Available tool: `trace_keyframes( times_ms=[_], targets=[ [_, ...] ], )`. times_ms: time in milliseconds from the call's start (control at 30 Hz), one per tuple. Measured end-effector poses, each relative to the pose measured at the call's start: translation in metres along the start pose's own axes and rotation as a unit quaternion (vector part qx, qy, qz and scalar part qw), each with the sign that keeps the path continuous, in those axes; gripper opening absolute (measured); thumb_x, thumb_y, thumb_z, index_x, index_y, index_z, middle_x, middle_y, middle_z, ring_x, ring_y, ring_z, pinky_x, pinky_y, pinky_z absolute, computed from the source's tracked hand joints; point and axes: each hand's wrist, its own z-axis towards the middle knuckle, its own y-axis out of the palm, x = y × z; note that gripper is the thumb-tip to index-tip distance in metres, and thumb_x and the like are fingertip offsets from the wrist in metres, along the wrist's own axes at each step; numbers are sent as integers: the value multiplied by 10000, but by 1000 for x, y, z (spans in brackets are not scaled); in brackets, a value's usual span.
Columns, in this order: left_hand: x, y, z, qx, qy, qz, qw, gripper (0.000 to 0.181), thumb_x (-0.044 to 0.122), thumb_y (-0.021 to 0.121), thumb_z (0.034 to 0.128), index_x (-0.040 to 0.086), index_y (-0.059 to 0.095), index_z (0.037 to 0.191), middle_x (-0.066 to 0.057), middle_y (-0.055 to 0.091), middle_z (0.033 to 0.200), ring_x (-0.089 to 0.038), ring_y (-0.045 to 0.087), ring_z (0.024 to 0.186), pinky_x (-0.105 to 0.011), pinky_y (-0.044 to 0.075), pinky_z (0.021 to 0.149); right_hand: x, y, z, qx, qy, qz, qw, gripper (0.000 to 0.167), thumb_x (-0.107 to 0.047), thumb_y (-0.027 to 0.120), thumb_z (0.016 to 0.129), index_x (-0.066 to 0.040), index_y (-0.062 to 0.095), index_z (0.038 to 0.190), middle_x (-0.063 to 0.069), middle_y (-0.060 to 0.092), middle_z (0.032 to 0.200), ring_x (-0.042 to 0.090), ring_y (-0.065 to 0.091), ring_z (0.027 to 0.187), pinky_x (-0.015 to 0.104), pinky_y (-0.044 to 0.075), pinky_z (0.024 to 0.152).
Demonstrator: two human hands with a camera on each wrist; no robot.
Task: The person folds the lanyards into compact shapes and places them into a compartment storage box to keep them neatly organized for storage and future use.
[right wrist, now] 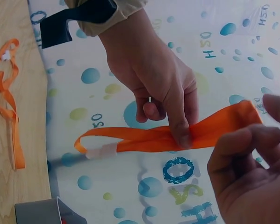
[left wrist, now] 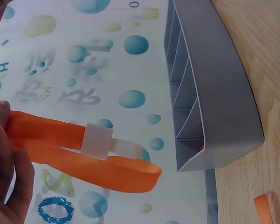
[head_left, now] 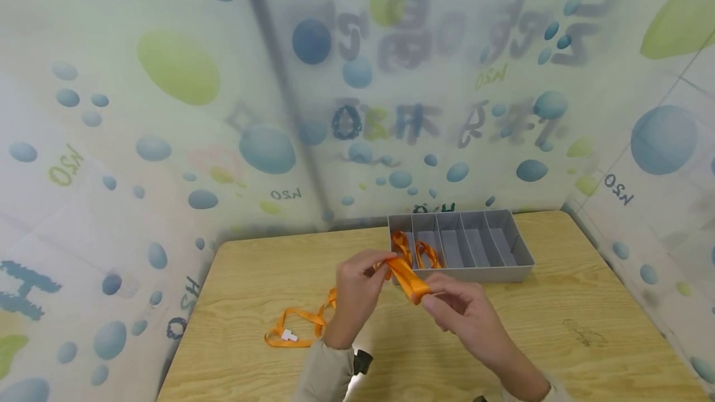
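Observation:
An orange lanyard (head_left: 408, 279), folded into a flat band, is held up between both hands above the table. My left hand (head_left: 357, 290) pinches it partway along between thumb and fingers. A loop and a white plastic clip (left wrist: 96, 141) hang past that hand, as the left wrist view shows. My right hand (head_left: 469, 321) holds the other folded end, its thumb and fingertips at the band. In the right wrist view the folded lanyard (right wrist: 154, 138) stretches from the clip end to the right fingers. Another orange lanyard (head_left: 304, 314) with a white clip lies loosely on the table, left of my left hand.
Behind the hands stands a grey divided tray (head_left: 475, 274) at the table's back edge. Orange lanyards (head_left: 400, 244) lie in its two leftmost compartments. The wooden table (head_left: 558, 315) is backed and flanked by patterned sheets (head_left: 357, 160).

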Motion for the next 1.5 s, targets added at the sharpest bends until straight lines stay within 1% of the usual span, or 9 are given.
trace_keyframes(
  times_ms=[167, 333, 600, 700, 833, 900, 1133, 1333, 1500],
  targets=[
    [-4, 0, 1, 84, 172, 410, 9990, 228, -134, 735, 783, 50, 793, 904, -50, 741, 824, -96, 540, 523, -154, 450, 487, 1, 6, 0, 673, 393, -487, 9958, 155, 73, 571, 962, 33, 702, 1034, 46, 652, 809, 181, 386, 483, 311, 347, 384],
    [-7, -1, 3, 111, 201, 752, 9969, 156, -87, 762, 797, 39, 792, 884, -53, 746, 836, -80, 512, 526, -137, 437, 493, 0, 12, -2, 1227, 1177, -821, 9820, 129, -26, 671, 934, 37, 717, 1037, 15, 715, 824, 81, 474, 519, 244, 408, 444],
    [-4, -1, 7, 160, 60, 538, 9984, 115, -55, 768, 819, 30, 793, 892, -66, 746, 833, -87, 506, 499, -150, 442, 480, 1, 14, 0, 1539, 1864, -850, 9666, 383, -72, 758, 874, 0, 644, 1233, 79, 727, 785, 180, 667, 652, 271, 542, 625],
    [0, 0, 8, 191, -94, 287, 9994, 162, -95, 750, 809, 33, 794, 898, -69, 749, 844, -69, 457, 455, -155, 409, 435, 0, 14, 1, 1585, 2162, -718, 9607, 468, -94, 772, 866, -6, 613, 1298, 97, 732, 779, 118, 547, 505, 219, 452, 501],
    [9, 3, 10, 237, -468, -132, 9985, 154, -91, 734, 826, 25, 791, 910, -83, 741, 817, -59, 415, 423, -180, 389, 401, 2, 12, 2, 1588, 2583, -666, 9506, 537, -152, 790, 857, -26, 597, 1342, 117, 726, 755, 67, 270, 396, 188, 234, 398],
    [15, 3, 11, 216, -763, -385, 9961, 126, -62, 731, 846, 26, 791, 913, -82, 738, 815, -63, 416, 421, -192, 393, 400, 5, 12, 3, 1577, 2703, -647, 9476, 559, -168, 794, 855, -31, 589, 1357, 124, 729, 757, 67, 264, 383, 189, 232, 391],
    [37, 3, 11, -96, -1665, -951, 9814, 125, -30, 696, 883, 32, 797, 923, -67, 728, 784, -94, 479, 426, -222, 451, 413, 20, 13, 3, 1679, 2636, -769, 9468, 558, -155, 803, 846, -34, 601, 1352, 120, 721, 719, 81, 284, 381, 191, 228, 394],
    [47, 2, 11, -280, -1862, -999, 9770, 217, -93, 643, 860, 42, 803, 917, -82, 729, 777, -100, 460, 419, -220, 454, 416, 26, 20, 4, 1738, 2376, -1062, 9498, 615, -126, 821, 813, 67, 572, 1342, 95, 749, 791, 122, 521, 522, 215, 288, 445],
    [52, 3, 11, -267, -1861, -1023, 9768, 235, -105, 633, 839, 43, 803, 905, -71, 749, 841, -75, 446, 439, -208, 447, 424, 27, 27, 6, 1977, 2248, -965, 9493, 542, -85, 829, 794, 32, 637, 1288, 98, 739, 755, 142, 599, 559, 218, 309, 450]
  ],
)
